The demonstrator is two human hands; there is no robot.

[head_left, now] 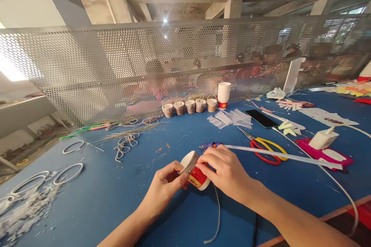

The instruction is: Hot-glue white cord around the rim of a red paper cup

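Observation:
A red and white paper cup (pixel 199 179) is tilted on its side between my hands, its mouth facing up and left. Grey cord is wound around the cup near the rim. My left hand (pixel 169 181) grips the cup at the rim end, fingers and thumb closed on it. My right hand (pixel 222 166) is closed against the cup's upper side, fingertips by the wound cord. From beneath the cup a loose grey cord tail (pixel 218 212) hangs toward me. Just beyond my right hand lies a blue glue gun (pixel 211 145) with a long clear glue stick (pixel 278 154) reaching right.
Several small cord-wrapped buckets (pixel 189 106) and a paper cup stack (pixel 224 94) stand before a perforated metal screen (pixel 116 73). Scissors (pixel 265 150), clear sticks (pixel 232 118), a phone (pixel 261 119) and a charger (pixel 324 139) lie right. Cord bundles (pixel 126 144) and rings (pixel 68 173) lie left.

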